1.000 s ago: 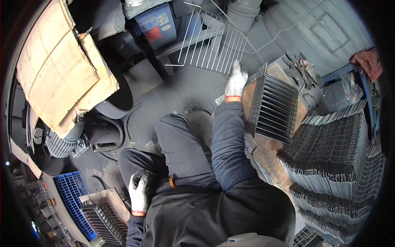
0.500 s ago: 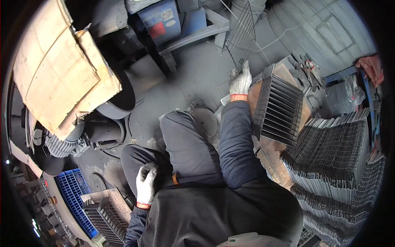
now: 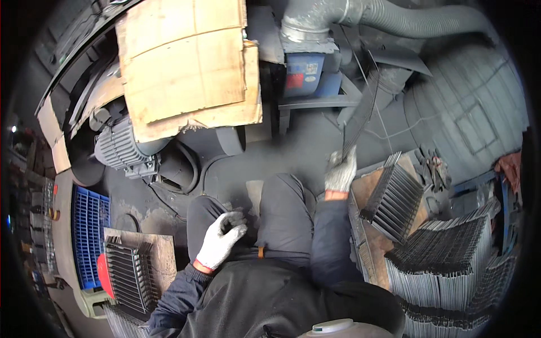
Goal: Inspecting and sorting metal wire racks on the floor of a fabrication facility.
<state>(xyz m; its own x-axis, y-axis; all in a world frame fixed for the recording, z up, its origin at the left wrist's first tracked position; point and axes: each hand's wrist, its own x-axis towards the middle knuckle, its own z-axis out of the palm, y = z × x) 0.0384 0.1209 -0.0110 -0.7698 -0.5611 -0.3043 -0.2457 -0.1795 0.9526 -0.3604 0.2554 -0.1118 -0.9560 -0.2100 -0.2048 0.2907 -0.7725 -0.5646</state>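
Observation:
A thin dark wire rack [image 3: 366, 107] stands up from my right hand [image 3: 341, 172], which grips its lower end. The rack is seen nearly edge-on and is a little blurred. My left hand [image 3: 220, 241] hovers over my lap beside my left knee, fingers loosely curled, with a gap between thumb and fingers and nothing in it. Both hands wear whitish knit gloves with red cuffs, sooty at the fingertips. Just right of my right forearm, a small batch of dark wire racks [image 3: 394, 197] leans on a brown board [image 3: 376, 248].
Tall stacks of wire racks [image 3: 439, 253] fill the right side. More racks [image 3: 131, 273] sit at lower left near a blue plastic crate [image 3: 90, 236]. Cardboard sheets [image 3: 186, 62] cover machinery beside a motor [image 3: 118, 146]. Ahead stand a blue machine [image 3: 304, 73] and ducting [image 3: 406, 19].
My view has swung toward the left. My right hand still grips the wire rack, now turned more edge-on. My left hand has lifted from my thigh and moved inward.

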